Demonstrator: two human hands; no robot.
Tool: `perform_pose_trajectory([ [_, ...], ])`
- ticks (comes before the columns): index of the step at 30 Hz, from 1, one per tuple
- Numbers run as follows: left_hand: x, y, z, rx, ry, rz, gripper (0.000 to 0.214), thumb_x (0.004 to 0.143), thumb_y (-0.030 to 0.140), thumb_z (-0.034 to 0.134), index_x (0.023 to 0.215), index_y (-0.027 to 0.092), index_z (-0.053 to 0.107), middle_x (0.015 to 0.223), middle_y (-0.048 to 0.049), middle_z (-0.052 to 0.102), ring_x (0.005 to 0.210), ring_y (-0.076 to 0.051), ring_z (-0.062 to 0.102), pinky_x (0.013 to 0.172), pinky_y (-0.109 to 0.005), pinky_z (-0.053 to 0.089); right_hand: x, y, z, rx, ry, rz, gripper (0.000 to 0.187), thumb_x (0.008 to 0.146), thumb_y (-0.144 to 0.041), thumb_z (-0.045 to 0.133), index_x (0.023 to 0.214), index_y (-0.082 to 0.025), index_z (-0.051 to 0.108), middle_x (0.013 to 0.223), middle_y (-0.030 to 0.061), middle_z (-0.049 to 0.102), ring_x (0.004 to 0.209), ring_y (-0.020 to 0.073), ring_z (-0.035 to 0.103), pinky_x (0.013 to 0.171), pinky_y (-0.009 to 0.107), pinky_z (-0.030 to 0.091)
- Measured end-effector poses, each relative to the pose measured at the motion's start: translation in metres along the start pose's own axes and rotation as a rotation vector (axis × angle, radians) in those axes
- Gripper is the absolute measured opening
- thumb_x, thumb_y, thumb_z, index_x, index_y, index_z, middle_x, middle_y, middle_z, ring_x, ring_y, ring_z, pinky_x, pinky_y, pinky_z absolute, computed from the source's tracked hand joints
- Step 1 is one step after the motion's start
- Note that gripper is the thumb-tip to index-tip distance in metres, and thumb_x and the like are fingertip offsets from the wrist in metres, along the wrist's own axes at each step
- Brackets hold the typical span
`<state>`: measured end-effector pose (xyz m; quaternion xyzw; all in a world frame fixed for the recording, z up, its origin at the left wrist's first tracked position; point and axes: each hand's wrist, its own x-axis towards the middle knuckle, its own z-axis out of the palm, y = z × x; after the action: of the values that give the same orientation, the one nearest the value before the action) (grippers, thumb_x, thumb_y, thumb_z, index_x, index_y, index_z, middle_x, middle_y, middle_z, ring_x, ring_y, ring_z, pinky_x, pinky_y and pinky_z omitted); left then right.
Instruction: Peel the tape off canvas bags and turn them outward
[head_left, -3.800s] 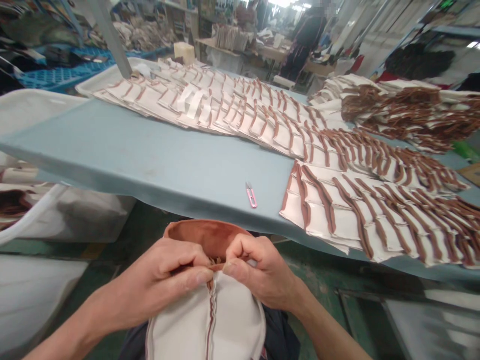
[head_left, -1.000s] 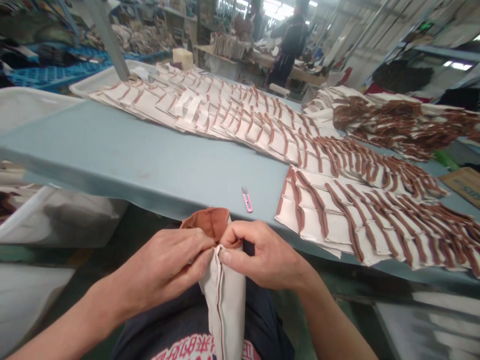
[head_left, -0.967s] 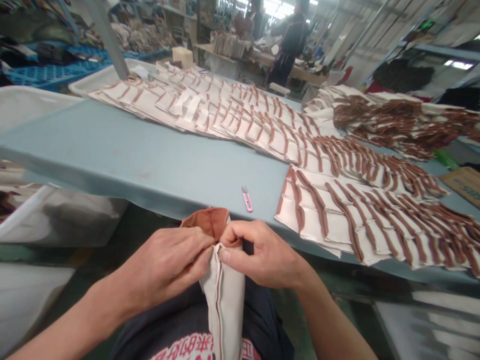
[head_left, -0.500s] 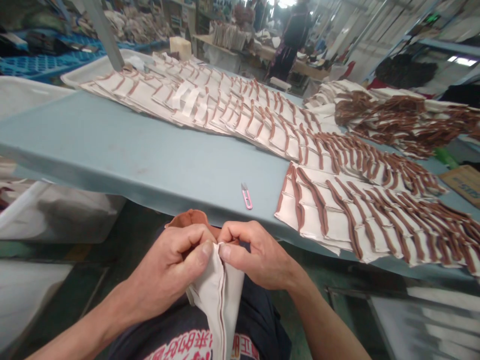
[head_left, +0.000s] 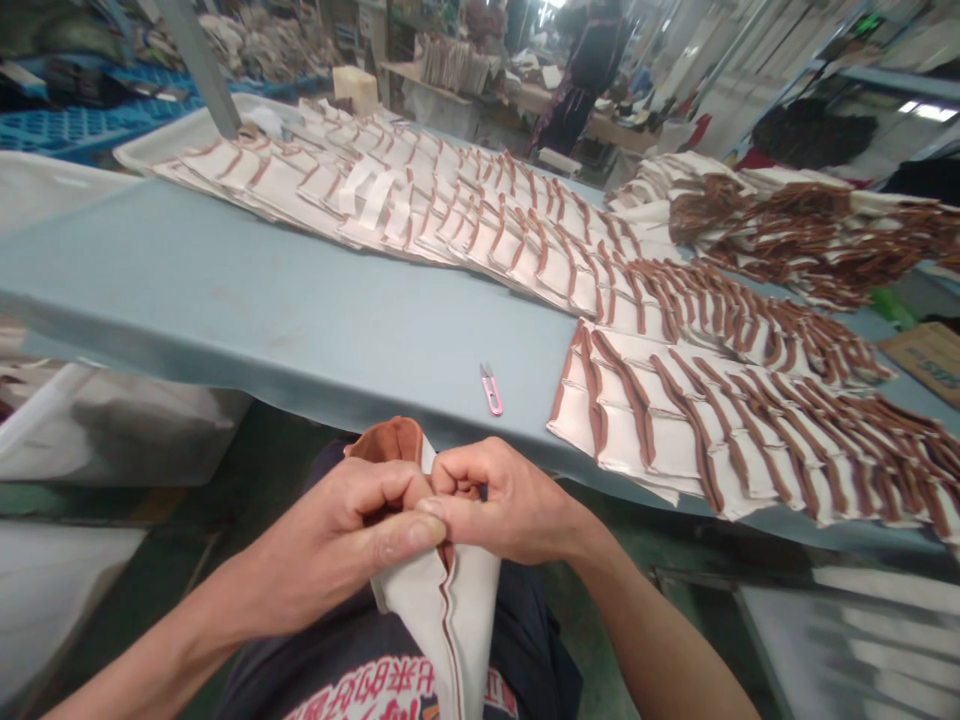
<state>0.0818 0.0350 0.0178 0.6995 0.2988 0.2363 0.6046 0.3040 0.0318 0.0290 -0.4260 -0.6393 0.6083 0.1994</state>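
Over my lap I hold a cream fabric piece (head_left: 457,620) with a brown seam line and a rust-brown lining (head_left: 390,440) showing at its top. My left hand (head_left: 341,545) is closed, thumb pressed on the cream cloth near the seam. My right hand (head_left: 499,500) is closed too, pinching the top edge right beside the left. The fingertips of both hands touch at the seam. What lies between the fingers besides cloth is hidden.
A pale blue table (head_left: 285,320) stretches ahead, with a small pink thread snip (head_left: 490,390) near its front edge. Rows of overlapping cream pieces with brown trim (head_left: 712,430) cover its right and far side. White bins (head_left: 120,430) stand at left. A person (head_left: 585,70) works far behind.
Since 3.8 s ago the fabric piece has been folded narrow along its seam. In the last half second my left thumb slid over the cloth toward the right hand, and the hands closed together.
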Motion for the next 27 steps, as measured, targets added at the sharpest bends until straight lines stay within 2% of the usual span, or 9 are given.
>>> perform_pose_trajectory([
  [5,0.004,-0.01,-0.008,-0.054,-0.104,-0.075,0.048,0.107,0.056,0.066,0.079,0.016,0.069,0.069,0.0042,0.051,0.064,-0.012,0.039,0.056,-0.023,0.032,0.008,0.011,0.003,-0.001,0.045,-0.066,0.065,0.093,-0.072,0.077,0.065,-0.023,0.046,0.062,-0.0077,0.041,0.06,0.0096,0.033,0.052,0.026,0.024],
  [7,0.002,-0.01,-0.009,-0.027,-0.123,-0.09,0.049,0.11,0.056,0.061,0.082,0.016,0.07,0.071,0.0039,0.05,0.065,-0.012,0.038,0.056,-0.023,0.032,0.008,0.012,0.003,-0.03,0.066,-0.088,0.07,0.096,-0.079,0.071,0.065,-0.024,0.042,0.063,-0.0077,0.035,0.061,0.0102,0.031,0.054,0.027,0.024],
  [9,-0.001,-0.009,-0.01,0.014,-0.116,-0.095,0.05,0.113,0.055,0.056,0.086,0.017,0.074,0.073,0.0026,0.054,0.066,-0.013,0.043,0.058,-0.022,0.036,0.007,0.011,0.003,-0.042,0.097,-0.143,0.069,0.103,-0.081,0.059,0.068,-0.024,0.043,0.067,-0.0062,0.039,0.063,0.0115,0.036,0.056,0.028,0.028],
  [11,-0.005,-0.007,-0.011,0.031,-0.09,-0.09,0.052,0.115,0.054,0.052,0.087,0.017,0.076,0.074,0.0015,0.06,0.067,-0.014,0.049,0.059,-0.022,0.039,0.003,0.008,0.003,-0.044,0.141,-0.193,0.063,0.108,-0.076,0.05,0.076,-0.022,0.053,0.073,-0.0036,0.051,0.068,0.0135,0.046,0.061,0.028,0.035],
  [14,-0.009,-0.005,-0.011,0.06,-0.029,-0.041,0.054,0.116,0.052,0.049,0.078,0.019,0.066,0.069,0.004,0.053,0.063,-0.013,0.045,0.058,-0.022,0.037,-0.004,0.002,0.005,-0.115,0.209,-0.188,0.041,0.101,-0.061,0.068,0.089,-0.022,0.064,0.083,-0.0017,0.064,0.074,0.0154,0.055,0.07,0.029,0.043],
  [16,-0.011,-0.004,-0.01,0.082,0.02,0.007,0.053,0.117,0.048,0.048,0.072,0.021,0.053,0.066,0.0065,0.041,0.06,-0.011,0.038,0.054,-0.023,0.032,-0.008,-0.001,0.008,-0.213,0.243,-0.2,0.03,0.091,-0.047,0.08,0.091,-0.023,0.064,0.085,-0.0025,0.065,0.075,0.0155,0.056,0.073,0.029,0.044],
  [19,-0.011,0.0,-0.004,0.121,0.089,0.069,0.051,0.117,0.04,0.047,0.07,0.022,0.043,0.065,0.0076,0.034,0.057,-0.011,0.033,0.051,-0.023,0.03,-0.012,-0.004,0.016,-0.32,0.292,-0.251,0.022,0.087,-0.036,0.079,0.091,-0.023,0.061,0.087,-0.0022,0.064,0.076,0.0161,0.057,0.077,0.031,0.045],
  [24,-0.012,0.012,0.012,0.371,0.299,0.202,0.044,0.11,0.023,0.052,0.067,0.021,0.048,0.061,0.0087,0.047,0.052,-0.008,0.043,0.052,-0.021,0.035,-0.013,-0.003,0.033,-0.447,0.427,-0.266,0.013,0.084,-0.029,0.07,0.088,-0.024,0.058,0.082,-0.001,0.065,0.077,0.019,0.061,0.076,0.033,0.043],
  [27,-0.014,0.009,0.021,0.383,0.406,0.176,0.043,0.111,0.022,0.05,0.068,0.022,0.048,0.062,0.0085,0.05,0.053,-0.009,0.046,0.053,-0.02,0.039,-0.01,-0.001,0.042,-0.447,0.471,-0.262,0.014,0.084,-0.028,0.066,0.084,-0.025,0.053,0.078,-0.002,0.062,0.074,0.018,0.059,0.073,0.033,0.04],
])
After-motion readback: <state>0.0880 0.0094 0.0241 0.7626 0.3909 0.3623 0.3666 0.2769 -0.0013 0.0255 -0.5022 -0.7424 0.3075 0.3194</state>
